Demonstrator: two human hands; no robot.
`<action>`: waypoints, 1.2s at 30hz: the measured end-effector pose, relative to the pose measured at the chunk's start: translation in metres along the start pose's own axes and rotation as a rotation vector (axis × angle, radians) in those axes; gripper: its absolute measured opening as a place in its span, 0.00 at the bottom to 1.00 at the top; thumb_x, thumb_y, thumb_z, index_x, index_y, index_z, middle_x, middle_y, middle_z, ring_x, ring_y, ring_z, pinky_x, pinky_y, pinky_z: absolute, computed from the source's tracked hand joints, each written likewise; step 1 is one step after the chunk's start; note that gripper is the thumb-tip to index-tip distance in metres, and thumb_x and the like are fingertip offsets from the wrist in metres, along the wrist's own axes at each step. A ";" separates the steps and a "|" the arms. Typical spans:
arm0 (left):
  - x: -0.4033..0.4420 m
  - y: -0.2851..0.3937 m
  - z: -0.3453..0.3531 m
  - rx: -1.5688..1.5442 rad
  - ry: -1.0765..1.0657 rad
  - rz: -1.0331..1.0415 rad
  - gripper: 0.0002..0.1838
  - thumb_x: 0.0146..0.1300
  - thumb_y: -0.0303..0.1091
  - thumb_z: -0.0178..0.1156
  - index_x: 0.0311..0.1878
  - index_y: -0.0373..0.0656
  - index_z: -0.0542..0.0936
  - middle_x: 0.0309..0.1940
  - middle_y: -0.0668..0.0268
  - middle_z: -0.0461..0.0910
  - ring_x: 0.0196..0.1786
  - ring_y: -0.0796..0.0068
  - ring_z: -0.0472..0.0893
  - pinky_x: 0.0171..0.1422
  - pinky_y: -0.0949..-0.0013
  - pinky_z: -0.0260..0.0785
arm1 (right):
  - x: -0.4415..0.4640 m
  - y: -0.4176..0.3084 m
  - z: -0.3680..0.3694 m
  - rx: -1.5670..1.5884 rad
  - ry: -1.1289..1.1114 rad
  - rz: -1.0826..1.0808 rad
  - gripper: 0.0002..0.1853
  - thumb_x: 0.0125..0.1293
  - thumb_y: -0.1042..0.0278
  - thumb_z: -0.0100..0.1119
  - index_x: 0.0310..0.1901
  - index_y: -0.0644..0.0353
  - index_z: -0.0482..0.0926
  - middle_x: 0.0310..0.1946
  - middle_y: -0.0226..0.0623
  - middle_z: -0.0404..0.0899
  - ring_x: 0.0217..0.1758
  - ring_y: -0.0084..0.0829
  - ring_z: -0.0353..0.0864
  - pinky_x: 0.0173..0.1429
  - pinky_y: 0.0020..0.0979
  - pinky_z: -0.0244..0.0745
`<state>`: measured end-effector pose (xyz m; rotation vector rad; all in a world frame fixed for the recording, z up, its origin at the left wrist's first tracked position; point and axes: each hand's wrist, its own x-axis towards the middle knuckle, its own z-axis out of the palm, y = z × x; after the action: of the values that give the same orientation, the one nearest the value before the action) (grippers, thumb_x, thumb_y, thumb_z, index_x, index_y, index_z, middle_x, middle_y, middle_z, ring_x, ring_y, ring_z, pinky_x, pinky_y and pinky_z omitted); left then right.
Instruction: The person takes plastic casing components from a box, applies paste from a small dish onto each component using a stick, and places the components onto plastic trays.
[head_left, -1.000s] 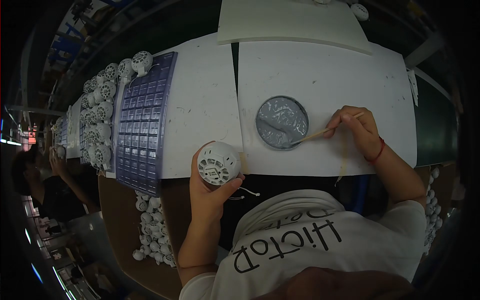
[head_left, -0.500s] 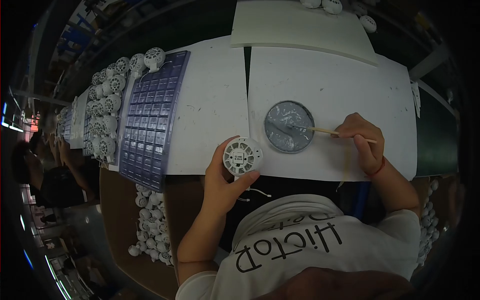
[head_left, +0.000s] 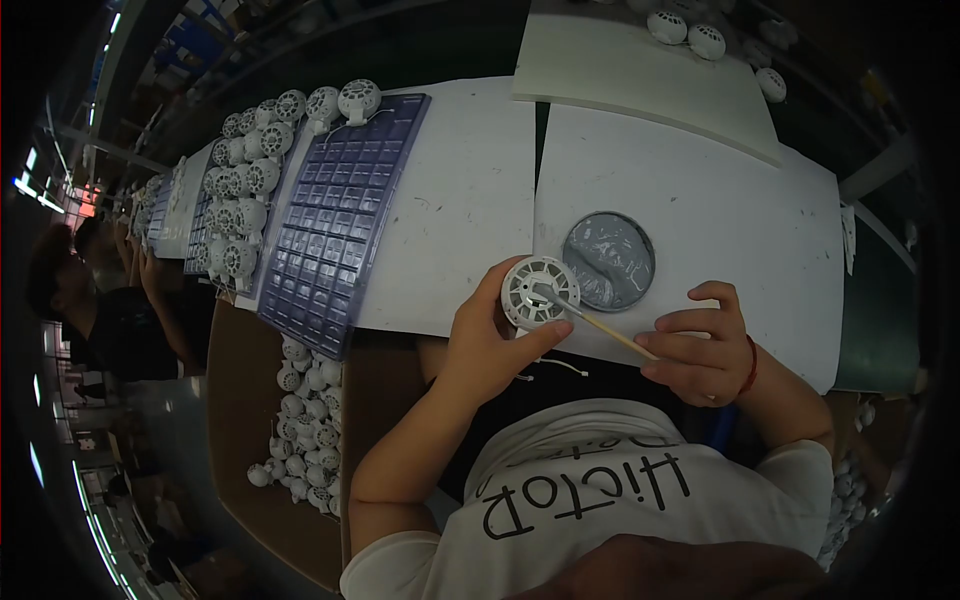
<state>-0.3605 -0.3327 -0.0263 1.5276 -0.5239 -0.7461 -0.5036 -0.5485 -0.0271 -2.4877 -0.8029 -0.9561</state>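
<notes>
My left hand (head_left: 488, 345) grips a round white vented housing (head_left: 518, 305), its slotted face turned up and thin white wires hanging below. My right hand (head_left: 703, 350) pinches the end of a thin wooden stick (head_left: 618, 336). Grey paste coats the stick's far tip, which touches the middle of the housing's face. The paste-covered tip hides part of the square centre there. Just behind the housing stands a shallow round dish of grey paste (head_left: 626, 265), with a furrow across its surface.
A purple gridded tray (head_left: 335, 200) lies at the left, beside rows of white housings (head_left: 230, 183). Below it, a cardboard box (head_left: 240, 400) holds many more. A pale board (head_left: 640, 85) lies at the back. Other people sit at the far left.
The stick has left the paste dish and moved left, its coated tip now on the housing's centre. My right hand has lowered. The whole view has shifted a little.
</notes>
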 end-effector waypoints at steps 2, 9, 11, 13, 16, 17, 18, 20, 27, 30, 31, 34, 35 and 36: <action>0.002 -0.003 0.000 0.074 -0.009 0.024 0.34 0.51 0.29 0.70 0.60 0.37 0.65 0.47 0.60 0.76 0.50 0.73 0.77 0.55 0.71 0.71 | 0.000 0.001 -0.004 0.054 -0.009 0.042 0.08 0.56 0.71 0.55 0.37 0.49 0.81 0.42 0.28 0.82 0.45 0.26 0.77 0.53 0.37 0.61; 0.005 -0.004 0.001 0.175 -0.002 0.009 0.35 0.49 0.32 0.72 0.60 0.38 0.65 0.46 0.60 0.76 0.49 0.73 0.78 0.53 0.71 0.71 | 0.000 0.003 -0.007 0.453 0.064 0.338 0.10 0.60 0.66 0.48 0.34 0.56 0.81 0.42 0.35 0.82 0.45 0.32 0.76 0.48 0.35 0.62; 0.005 0.000 0.000 0.155 0.006 0.014 0.36 0.49 0.32 0.72 0.59 0.39 0.64 0.46 0.60 0.76 0.48 0.73 0.78 0.52 0.71 0.71 | 0.005 0.006 -0.009 0.454 0.075 0.291 0.10 0.60 0.68 0.48 0.34 0.56 0.81 0.42 0.36 0.82 0.45 0.32 0.76 0.47 0.35 0.63; 0.006 -0.002 -0.001 0.130 0.005 0.010 0.35 0.49 0.32 0.71 0.59 0.39 0.63 0.46 0.60 0.76 0.48 0.73 0.78 0.52 0.71 0.71 | 0.014 0.011 -0.013 0.457 0.085 0.241 0.10 0.59 0.70 0.48 0.35 0.56 0.81 0.43 0.36 0.82 0.45 0.33 0.76 0.46 0.35 0.63; 0.010 -0.001 -0.001 0.081 -0.006 0.006 0.35 0.50 0.31 0.71 0.58 0.38 0.63 0.45 0.60 0.76 0.48 0.72 0.78 0.51 0.72 0.72 | 0.029 0.017 -0.021 0.149 -0.071 0.061 0.08 0.61 0.71 0.51 0.36 0.53 0.81 0.43 0.34 0.81 0.46 0.32 0.77 0.49 0.35 0.64; 0.012 0.001 -0.002 0.056 -0.013 0.005 0.34 0.50 0.31 0.71 0.57 0.38 0.64 0.45 0.60 0.76 0.48 0.72 0.78 0.51 0.72 0.72 | 0.031 0.019 -0.023 0.066 -0.111 0.033 0.06 0.60 0.70 0.54 0.36 0.50 0.81 0.43 0.32 0.81 0.47 0.31 0.77 0.51 0.36 0.64; 0.014 0.002 -0.002 0.060 -0.009 0.010 0.34 0.50 0.31 0.71 0.57 0.38 0.64 0.45 0.60 0.76 0.48 0.72 0.78 0.51 0.72 0.72 | 0.034 0.021 -0.025 -0.016 -0.150 0.004 0.06 0.59 0.69 0.57 0.37 0.48 0.81 0.44 0.31 0.81 0.48 0.30 0.77 0.54 0.37 0.64; 0.019 0.003 -0.003 -0.036 -0.036 -0.003 0.32 0.49 0.30 0.71 0.56 0.38 0.65 0.45 0.60 0.75 0.48 0.73 0.77 0.50 0.73 0.72 | 0.038 0.025 -0.030 -0.049 -0.123 -0.043 0.05 0.58 0.67 0.59 0.37 0.46 0.81 0.44 0.30 0.81 0.49 0.29 0.76 0.55 0.38 0.64; 0.069 0.018 -0.032 0.330 0.215 0.162 0.34 0.45 0.39 0.73 0.53 0.37 0.69 0.42 0.59 0.78 0.46 0.72 0.78 0.47 0.70 0.71 | 0.038 0.051 -0.060 -0.031 0.077 0.061 0.10 0.64 0.70 0.49 0.42 0.44 0.79 0.46 0.35 0.80 0.53 0.35 0.74 0.58 0.41 0.64; 0.114 0.030 -0.068 0.617 0.504 0.302 0.33 0.45 0.43 0.73 0.52 0.36 0.71 0.44 0.58 0.78 0.44 0.68 0.78 0.47 0.68 0.71 | 0.023 0.073 -0.064 -0.082 0.219 0.123 0.15 0.65 0.75 0.42 0.46 0.49 0.78 0.46 0.39 0.80 0.52 0.39 0.74 0.57 0.42 0.65; 0.128 0.034 -0.078 0.739 0.596 0.298 0.33 0.45 0.44 0.73 0.51 0.36 0.72 0.43 0.57 0.78 0.45 0.66 0.78 0.48 0.66 0.71 | 0.019 0.082 -0.065 -0.092 0.224 0.128 0.15 0.65 0.75 0.42 0.46 0.49 0.78 0.46 0.39 0.80 0.52 0.39 0.74 0.57 0.42 0.65; 0.168 0.032 -0.109 1.026 0.753 0.408 0.33 0.44 0.45 0.73 0.51 0.36 0.75 0.45 0.55 0.76 0.49 0.60 0.76 0.52 0.62 0.69 | 0.003 0.117 -0.075 -0.168 0.320 0.251 0.17 0.64 0.79 0.41 0.50 0.55 0.77 0.47 0.39 0.79 0.52 0.38 0.74 0.57 0.36 0.65; 0.180 0.032 -0.113 1.139 0.800 0.420 0.33 0.43 0.45 0.73 0.51 0.37 0.75 0.45 0.55 0.75 0.50 0.58 0.74 0.53 0.61 0.69 | -0.006 0.134 -0.078 -0.185 0.351 0.305 0.18 0.64 0.80 0.41 0.51 0.57 0.76 0.46 0.38 0.79 0.52 0.37 0.74 0.57 0.34 0.65; 0.188 0.031 -0.116 1.246 0.848 0.435 0.33 0.42 0.45 0.73 0.51 0.37 0.76 0.45 0.55 0.74 0.51 0.57 0.73 0.53 0.60 0.68 | -0.018 0.153 -0.085 -0.333 0.363 0.387 0.18 0.64 0.80 0.42 0.52 0.56 0.76 0.47 0.38 0.79 0.53 0.36 0.74 0.57 0.32 0.65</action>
<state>-0.1455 -0.3904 -0.0242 2.4995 -0.6482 0.7616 -0.4616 -0.7166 0.0018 -2.4824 -0.0446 -1.4186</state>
